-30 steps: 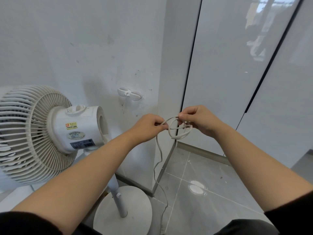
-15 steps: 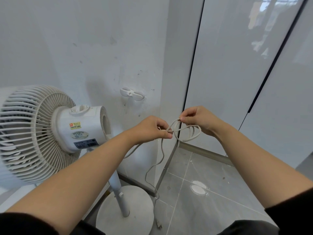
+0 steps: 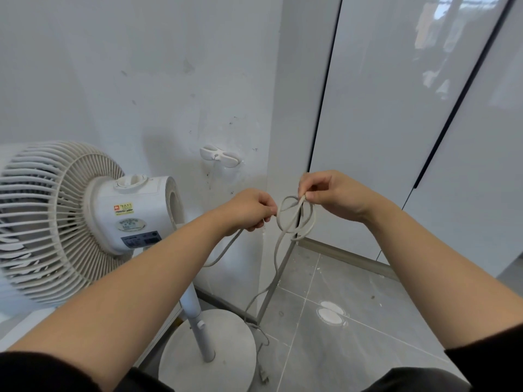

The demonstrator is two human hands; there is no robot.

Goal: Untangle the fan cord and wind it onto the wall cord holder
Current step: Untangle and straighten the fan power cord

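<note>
While the left hand pinches one strand and the right hand pinches the top of the loops, the cord hangs tangled right of the fan. The holder sits on the wall above-right of the fan; the plug lies beside the fan's base.

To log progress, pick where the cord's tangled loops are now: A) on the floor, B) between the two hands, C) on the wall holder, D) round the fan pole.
B: the cord hangs in tangled loops between the left hand and right hand, both pinching it.
</note>
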